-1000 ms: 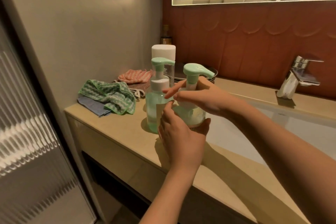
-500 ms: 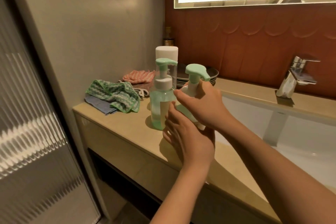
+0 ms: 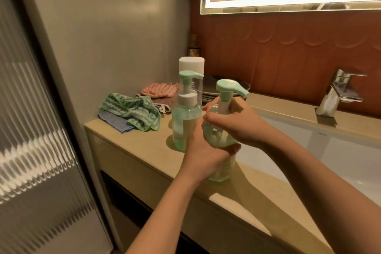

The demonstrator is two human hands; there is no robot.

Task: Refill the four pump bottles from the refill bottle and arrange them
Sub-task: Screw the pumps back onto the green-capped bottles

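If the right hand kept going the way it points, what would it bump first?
The right hand grips the near pump bottle at its neck. Pushing on leftward, it would probably meet the second pump bottle next; depth is hard to judge.

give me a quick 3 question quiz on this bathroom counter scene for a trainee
1. True or false: the left hand and the right hand each have a grip on the same near pump bottle.
2. Where does the green zigzag cloth lie? A on the floor; B on the countertop beside the wall; C in a drawer.
3. Fill in: the second pump bottle stands ___ on the countertop, behind the near one.

Key: 1 true; 2 B; 3 upright.
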